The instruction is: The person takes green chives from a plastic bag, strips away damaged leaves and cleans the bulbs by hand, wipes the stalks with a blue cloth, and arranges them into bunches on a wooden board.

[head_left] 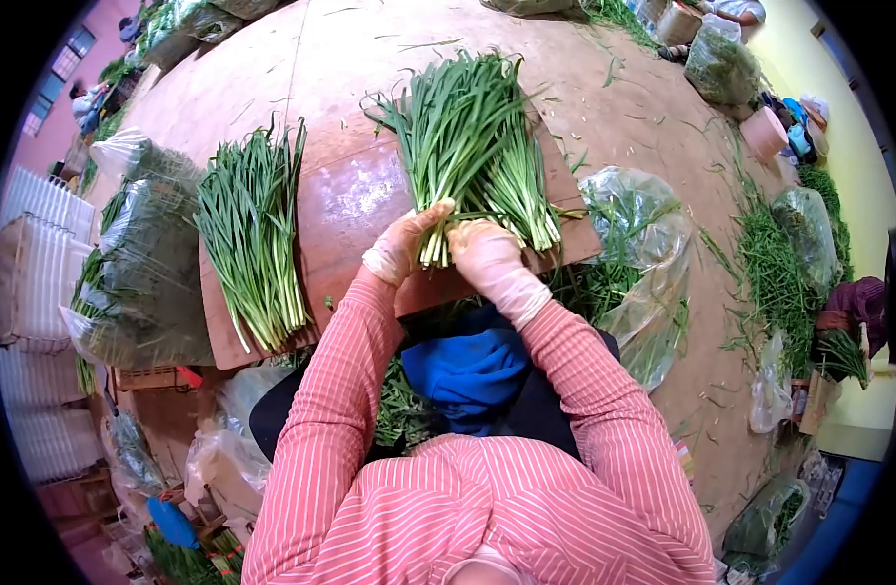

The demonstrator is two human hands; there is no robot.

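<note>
A bunch of garlic chives (453, 127) stands out in front of me, its leaves pointing away and its pale stem ends toward me. My left hand (411, 241), in a pale glove, is wrapped round the left side of the stems, thumb on top. Against their right side my right hand (485, 255), gloved too, is closed with its fingers curled at the stem base. A second bunch of chives (526, 190) lies on the wooden board (345, 195), just right of the held one. A larger pile of chives (251, 234) rests on the board's left end.
Left of the board stands a big plastic bag of greens (150, 258), beside stacked white crates (43, 283). An open clear bag (643, 234) lies to the right. Loose greens (779, 253) and a pink bucket (763, 134) are farther right. A blue cloth (467, 375) covers my lap.
</note>
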